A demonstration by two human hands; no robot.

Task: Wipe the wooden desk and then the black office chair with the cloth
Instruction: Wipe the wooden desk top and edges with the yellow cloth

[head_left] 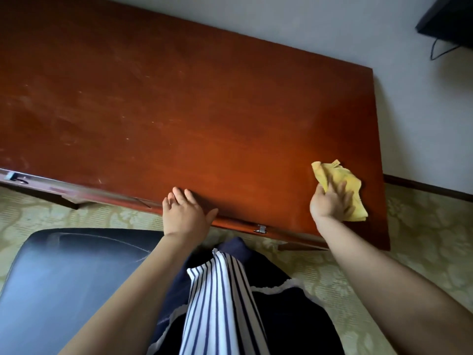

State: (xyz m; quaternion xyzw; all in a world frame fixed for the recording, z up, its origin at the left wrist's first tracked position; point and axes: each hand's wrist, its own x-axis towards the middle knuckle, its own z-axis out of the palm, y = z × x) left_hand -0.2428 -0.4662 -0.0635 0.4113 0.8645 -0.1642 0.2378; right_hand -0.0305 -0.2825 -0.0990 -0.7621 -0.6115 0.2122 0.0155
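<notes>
The reddish-brown wooden desk [179, 103] fills the upper part of the view, with faint dusty smears on its left half. A crumpled yellow cloth [340, 180] lies on the desk near its front right corner, and my right hand [330, 201] presses on it with fingers spread over the fabric. My left hand [185, 211] rests flat and empty on the desk's front edge, fingers apart. The black office chair's seat [66, 278] is at the lower left, beside my left forearm and below the desk edge.
Green patterned carpet [422, 239] covers the floor around the desk. A white wall [332, 29] runs behind the desk. A dark object with a cable [445, 19] hangs at the top right. Metal drawer fittings [260, 228] show on the desk front.
</notes>
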